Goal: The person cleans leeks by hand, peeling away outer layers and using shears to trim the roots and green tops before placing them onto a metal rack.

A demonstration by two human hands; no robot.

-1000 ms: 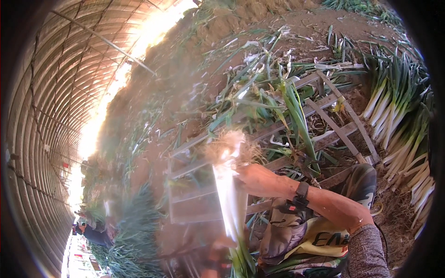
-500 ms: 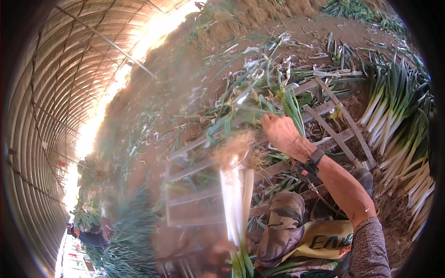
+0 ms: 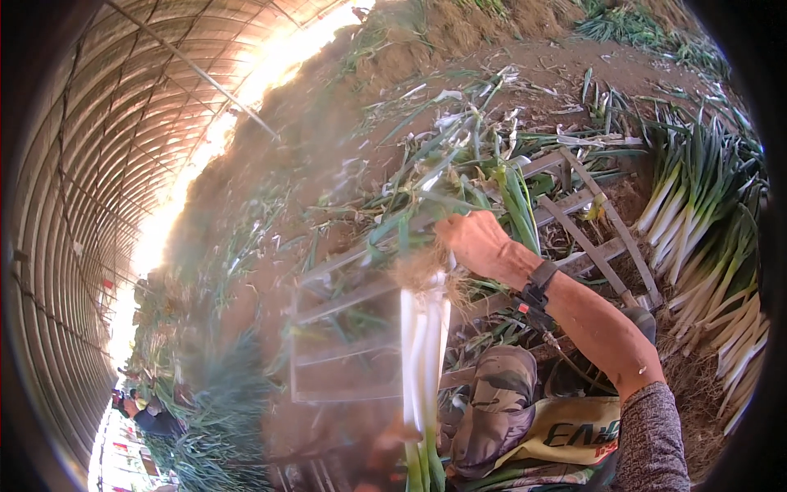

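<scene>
A bunch of long green onions (image 3: 424,344) stands nearly upright in front of me, with roots at the top, white stalks below and green leaves at the bottom. My left hand (image 3: 392,447), dim and blurred near the lower edge, is wrapped round it where white turns to green. My right hand (image 3: 479,243) is closed just above the bushy roots (image 3: 426,271), its fingertips turned away from view. Whatever it may be gripping is hidden. A dark band with a small device (image 3: 537,297) circles my right wrist.
Beyond my hands, a low slatted wooden frame (image 3: 582,234) lies amid stripped leaves (image 3: 443,156) on bare soil. Long green onions (image 3: 697,205) are heaped at right. More greens (image 3: 221,418) lie at lower left, near another person (image 3: 156,418). A tunnel roof (image 3: 90,189) curves at left.
My right hand has moved left and slightly down, closer to the roots. The onion bunch has shifted a little to the right, still in my left hand.
</scene>
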